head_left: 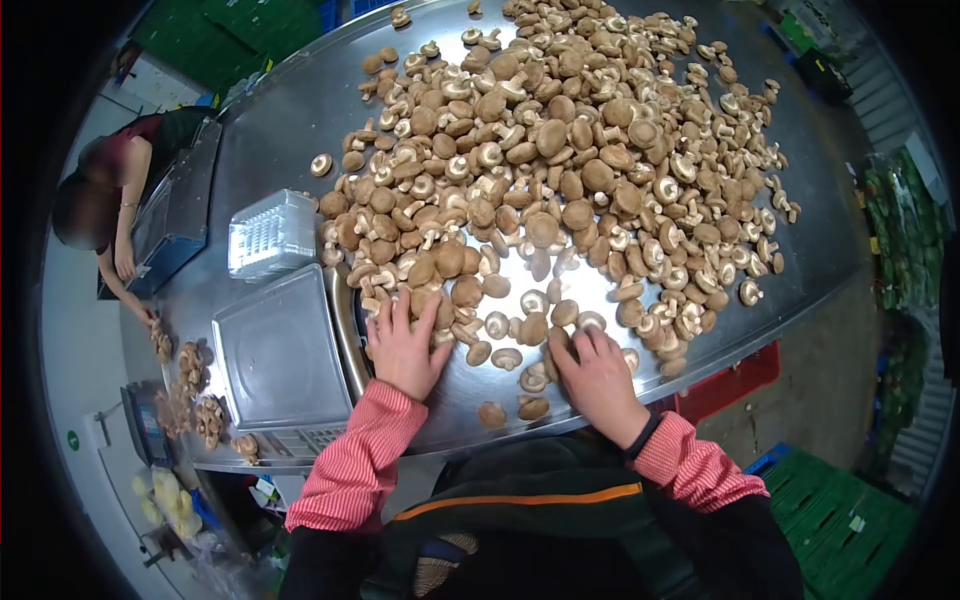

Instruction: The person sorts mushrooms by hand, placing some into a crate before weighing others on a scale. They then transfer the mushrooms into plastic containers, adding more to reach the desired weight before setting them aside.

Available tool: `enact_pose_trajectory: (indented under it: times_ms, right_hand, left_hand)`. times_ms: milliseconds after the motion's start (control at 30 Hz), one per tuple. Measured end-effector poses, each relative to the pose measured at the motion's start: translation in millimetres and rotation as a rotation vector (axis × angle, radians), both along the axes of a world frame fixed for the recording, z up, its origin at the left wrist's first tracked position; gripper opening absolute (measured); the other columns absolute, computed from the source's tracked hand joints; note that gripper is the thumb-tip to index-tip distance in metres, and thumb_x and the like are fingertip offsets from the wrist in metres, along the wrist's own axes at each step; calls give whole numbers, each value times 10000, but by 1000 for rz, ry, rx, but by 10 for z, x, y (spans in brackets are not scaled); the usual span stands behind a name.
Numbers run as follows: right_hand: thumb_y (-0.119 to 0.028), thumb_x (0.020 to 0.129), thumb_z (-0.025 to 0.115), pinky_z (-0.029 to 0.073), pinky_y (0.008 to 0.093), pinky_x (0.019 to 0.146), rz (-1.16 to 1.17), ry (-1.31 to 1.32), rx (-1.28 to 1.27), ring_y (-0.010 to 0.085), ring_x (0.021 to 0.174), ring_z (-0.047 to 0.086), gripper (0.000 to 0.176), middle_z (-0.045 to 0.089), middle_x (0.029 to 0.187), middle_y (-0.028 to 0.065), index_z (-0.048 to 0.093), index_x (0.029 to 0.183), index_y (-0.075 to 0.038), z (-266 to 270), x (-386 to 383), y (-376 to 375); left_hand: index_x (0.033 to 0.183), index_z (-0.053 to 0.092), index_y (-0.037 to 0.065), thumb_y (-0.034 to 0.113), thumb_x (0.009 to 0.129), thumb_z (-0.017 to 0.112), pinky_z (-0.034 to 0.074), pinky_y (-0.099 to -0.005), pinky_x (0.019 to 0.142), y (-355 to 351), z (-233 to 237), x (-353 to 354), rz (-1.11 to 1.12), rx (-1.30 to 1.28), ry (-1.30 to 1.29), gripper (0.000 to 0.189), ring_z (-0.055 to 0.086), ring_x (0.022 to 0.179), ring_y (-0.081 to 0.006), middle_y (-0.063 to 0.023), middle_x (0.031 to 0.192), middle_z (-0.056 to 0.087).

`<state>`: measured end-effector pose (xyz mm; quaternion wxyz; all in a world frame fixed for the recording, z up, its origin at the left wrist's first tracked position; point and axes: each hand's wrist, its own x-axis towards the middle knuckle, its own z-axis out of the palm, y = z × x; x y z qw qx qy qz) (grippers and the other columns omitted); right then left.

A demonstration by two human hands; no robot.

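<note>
A large heap of shiitake mushrooms, brown caps and pale stems mixed, covers much of the metal table. My left hand lies palm down at the near left edge of the heap, fingers spread over a few caps. Lower right, my right hand rests among loose mushrooms, its fingers apart and touching some; its fingertips partly cover them. Between the hands lie several scattered mushrooms, among them an upturned one. Neither hand visibly grips a mushroom.
Left of my left hand is a flat metal tray-like platform, with clear plastic punnets behind it. Clusters of other mushrooms sit at the far left, where another person's hand reaches. A red crate is under the right edge.
</note>
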<state>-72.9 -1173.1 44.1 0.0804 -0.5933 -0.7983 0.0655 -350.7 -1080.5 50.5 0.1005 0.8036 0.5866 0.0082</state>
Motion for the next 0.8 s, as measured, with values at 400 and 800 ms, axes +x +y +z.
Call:
enact_pose_trajectory:
  times_ms: [400,800]
  right_hand:
    - [-274,864,705,519,457,661,-495,166,-160,378,824,649,371,630,982,182,591,1131,-43,121,907,-220]
    - [-332,812,750,523,393,619,-441,638,-453,292,723,652,551,598,871,118,571,1269,-84,-122,483,-75]
  left_hand:
    - [1058,700,50,66,776,747,475,-434,952,-741,61,-24,-203,-80,-560,287,587,1110,-357,-149,1152,628]
    - [1046,707,45,45,805,718,506,-383,861,-541,64,294,-192,-128,-693,241,639,976,-320,-128,1013,673]
